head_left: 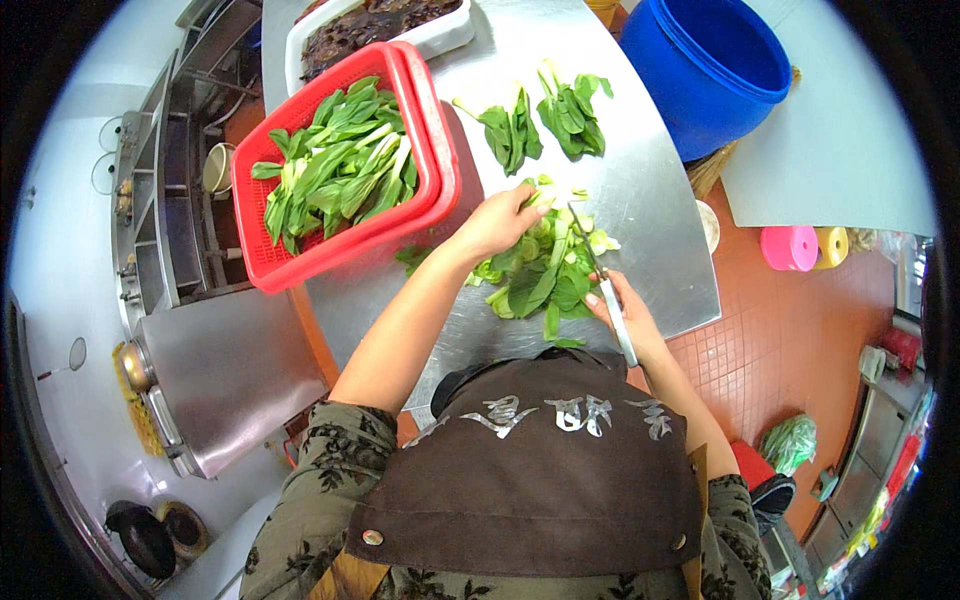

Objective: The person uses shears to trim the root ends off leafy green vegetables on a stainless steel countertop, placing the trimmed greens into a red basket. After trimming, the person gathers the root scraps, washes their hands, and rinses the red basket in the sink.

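Note:
My left hand [501, 219] pinches a pale green piece of bok choy [551, 193] over the steel table. In my right hand [628, 309] is a knife [616, 319] with a white handle. Its narrow dark blade points away from me, the tip close to the held piece. Below both hands lies a pile of loose leaves and cut stem ends [551, 274]. Two bunches of bok choy, a left one [512, 135] and a right one [574, 116], rest farther out. On the left, a red plastic basket [262, 259] holds many bok choy heads [341, 161].
Behind the basket stands a white tub [442, 34] of dark, wet food. A blue plastic barrel [675, 97] is beyond the table's right edge. Pink [787, 247] and yellow stools [831, 247] are on the tiled floor. A steel counter [232, 367] is at left.

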### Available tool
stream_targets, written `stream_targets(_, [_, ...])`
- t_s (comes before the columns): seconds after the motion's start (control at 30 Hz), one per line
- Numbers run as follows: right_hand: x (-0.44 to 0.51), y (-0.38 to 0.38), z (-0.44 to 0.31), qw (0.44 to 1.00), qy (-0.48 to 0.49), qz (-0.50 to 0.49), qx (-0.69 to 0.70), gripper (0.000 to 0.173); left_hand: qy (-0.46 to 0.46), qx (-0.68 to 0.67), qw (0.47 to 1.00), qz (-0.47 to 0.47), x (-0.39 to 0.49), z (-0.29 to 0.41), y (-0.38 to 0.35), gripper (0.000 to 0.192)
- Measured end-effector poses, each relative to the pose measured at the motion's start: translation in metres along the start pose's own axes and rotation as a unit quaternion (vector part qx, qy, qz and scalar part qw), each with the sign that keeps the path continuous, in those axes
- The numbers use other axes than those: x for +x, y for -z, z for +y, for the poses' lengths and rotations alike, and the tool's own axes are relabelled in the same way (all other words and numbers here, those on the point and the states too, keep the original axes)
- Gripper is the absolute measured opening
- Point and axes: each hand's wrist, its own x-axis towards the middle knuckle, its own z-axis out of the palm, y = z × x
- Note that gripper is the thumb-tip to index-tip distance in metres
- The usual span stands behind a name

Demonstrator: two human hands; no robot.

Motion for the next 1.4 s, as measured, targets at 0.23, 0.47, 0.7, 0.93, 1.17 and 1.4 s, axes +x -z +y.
stream_targets(0.23, [0.007, -0.019, -0.017, 0.996, -0.046, -0.077, -0.022, 0.052, 0.026, -0.034, 0.995, -0.089, -0.041, -0.023, -0.012, 0.029])
stream_targets(0.47, [0.001, -0.022, -0.026, 0.987, -0.102, -0.096, -0.081, 0.034, 0.104, -0.055, 0.988, -0.103, -0.056, -0.035, -0.021, 0.026])
stream_targets(0.7, [-0.002, -0.019, 0.011, 0.995, -0.002, -0.103, -0.012, 0.046, 0.044, 0.292, 0.937, 0.185, -0.076, 0.044, 0.072, 0.023])
stream_targets(0.93, [-0.002, -0.003, -0.006, 0.995, -0.055, -0.083, -0.001, 0.043, -0.005, 0.438, 0.822, 0.364, -0.007, 0.037, 0.138, 0.041])
stream_targets(1.17, [0.008, 0.005, -0.009, 0.995, -0.062, -0.055, 0.046, 0.042, 0.265, 0.212, 0.891, 0.303, 0.145, 0.017, 0.042, 0.094])
stream_targets(1.4, [0.006, 0.015, -0.010, 0.996, -0.066, -0.031, 0.056, 0.042, 0.261, 0.269, 0.865, 0.333, 0.173, -0.040, 0.021, 0.074])
